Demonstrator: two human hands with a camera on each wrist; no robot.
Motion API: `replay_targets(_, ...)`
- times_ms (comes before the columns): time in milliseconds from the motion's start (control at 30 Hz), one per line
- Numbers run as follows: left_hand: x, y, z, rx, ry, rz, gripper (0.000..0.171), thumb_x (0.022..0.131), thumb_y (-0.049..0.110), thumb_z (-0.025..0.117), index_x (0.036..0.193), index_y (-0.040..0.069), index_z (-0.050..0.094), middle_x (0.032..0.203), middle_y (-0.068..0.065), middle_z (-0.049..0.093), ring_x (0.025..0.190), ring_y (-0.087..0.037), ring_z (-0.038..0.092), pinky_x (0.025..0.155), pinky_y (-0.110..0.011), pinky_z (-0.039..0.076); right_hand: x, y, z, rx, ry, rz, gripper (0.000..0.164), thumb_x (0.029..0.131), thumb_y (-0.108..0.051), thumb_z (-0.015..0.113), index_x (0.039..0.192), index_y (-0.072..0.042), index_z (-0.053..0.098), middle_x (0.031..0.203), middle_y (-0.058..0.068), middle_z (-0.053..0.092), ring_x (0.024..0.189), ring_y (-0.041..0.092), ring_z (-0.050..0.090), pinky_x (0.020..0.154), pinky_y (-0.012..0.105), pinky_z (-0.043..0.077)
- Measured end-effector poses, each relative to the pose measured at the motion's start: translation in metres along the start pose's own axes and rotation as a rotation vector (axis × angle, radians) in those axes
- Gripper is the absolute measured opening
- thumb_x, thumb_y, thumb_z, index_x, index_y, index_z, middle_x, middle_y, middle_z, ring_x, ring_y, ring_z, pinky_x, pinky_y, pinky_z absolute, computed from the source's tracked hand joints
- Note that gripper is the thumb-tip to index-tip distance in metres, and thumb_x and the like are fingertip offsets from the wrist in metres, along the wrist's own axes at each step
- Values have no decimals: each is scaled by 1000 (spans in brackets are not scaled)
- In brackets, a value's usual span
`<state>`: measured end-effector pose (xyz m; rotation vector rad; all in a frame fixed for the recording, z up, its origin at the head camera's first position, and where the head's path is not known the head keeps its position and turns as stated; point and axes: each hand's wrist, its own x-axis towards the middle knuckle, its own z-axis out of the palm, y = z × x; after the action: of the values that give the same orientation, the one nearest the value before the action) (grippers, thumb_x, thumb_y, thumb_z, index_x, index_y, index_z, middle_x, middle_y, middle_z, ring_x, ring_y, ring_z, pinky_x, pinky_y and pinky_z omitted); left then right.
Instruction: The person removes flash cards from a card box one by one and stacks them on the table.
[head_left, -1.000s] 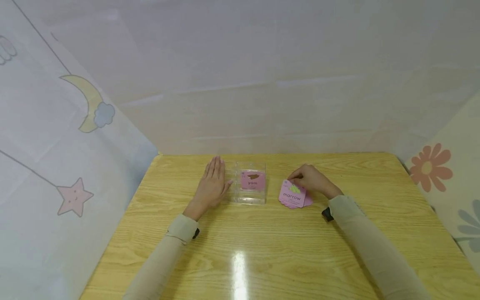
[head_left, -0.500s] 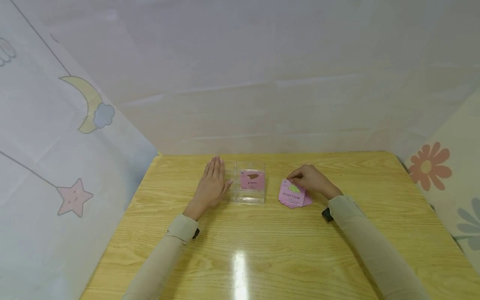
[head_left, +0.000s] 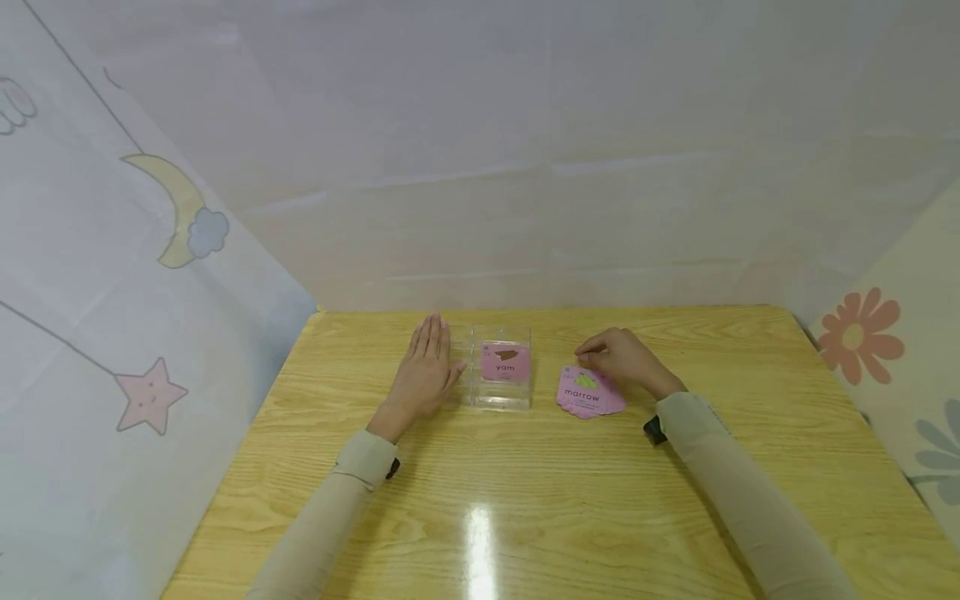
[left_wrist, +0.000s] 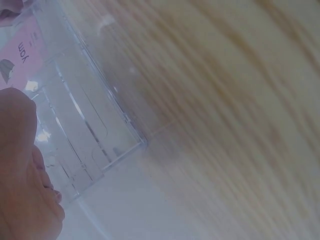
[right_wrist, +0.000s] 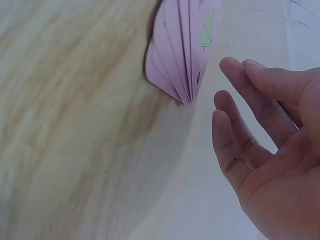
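Note:
My left hand (head_left: 423, 375) lies with straight fingers over the left part of a clear plastic case (head_left: 502, 402). Inside the case's right half is a pink card reading "yam" (head_left: 506, 372). To the right, a fanned stack of pink cards (head_left: 583, 404) lies on the table, with "marrow" and a green picture on top. My right hand (head_left: 626, 364) is just beyond that stack. In the right wrist view, its thumb and forefinger (right_wrist: 232, 70) are close together, holding nothing, and stand apart from the cards. The left wrist view shows the case beside my left hand (left_wrist: 20, 170).
The wooden table (head_left: 525, 492) stretches toward me, with a light reflection near the front. A pale cloth backdrop (head_left: 480, 208) rises behind its far edge. Printed side sheets with a star (head_left: 152, 396) and a flower (head_left: 855, 335) flank it.
My right hand has let go of the "marrow" card, which was tilted up at its fingertips and now lies flatter on the stack. The left hand and case have not moved.

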<state>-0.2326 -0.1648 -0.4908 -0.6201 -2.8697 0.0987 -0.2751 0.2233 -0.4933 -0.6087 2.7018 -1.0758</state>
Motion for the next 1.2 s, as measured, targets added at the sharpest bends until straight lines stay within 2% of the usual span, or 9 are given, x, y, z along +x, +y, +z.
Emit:
replay_targets(233,-1,0,-1,7,-4,-1,77,114,44,37,163,-12,18,172,-33,16,164,-43,13,135,-53,17,-2,-5,-2,5,13,-16,27,104,-17,66,123,-2,77,123,17,78,116,37,72,99,57,58)
replay_targets(500,-1,1,-2,0,-27,-8,78,114,45,34,164,-11,13,173,-32,12,165,-43,9,136,-53,14,-4,-19,-6,-28,46,-39,30,106,-18,62,125,1,75,119,17,79,109,34,74,94,56,59)
replay_targets(767,-1,1,-2,16,-11,-2,79,114,44,35,164,-11,8,173,-33,14,164,-45,15,136,-53,15,-4,-34,-8,-49,80,-70,27,105,-17,63,124,-2,76,117,16,79,108,33,75,91,53,61)
replay_targets(1033,-1,2,-3,28,-13,-8,77,114,45,35,163,-11,16,173,-32,15,165,-43,13,136,-52,16,-6,-48,-11,-44,95,-101,27,105,-17,63,124,-4,76,117,15,79,106,31,75,89,50,63)
replay_targets(1200,0,1,-4,16,-29,-4,78,115,45,34,164,-11,11,173,-32,11,165,-43,9,136,-52,13,-6,-58,-13,-66,124,-129,25,105,-15,64,124,-5,77,116,13,80,104,28,75,87,47,63)
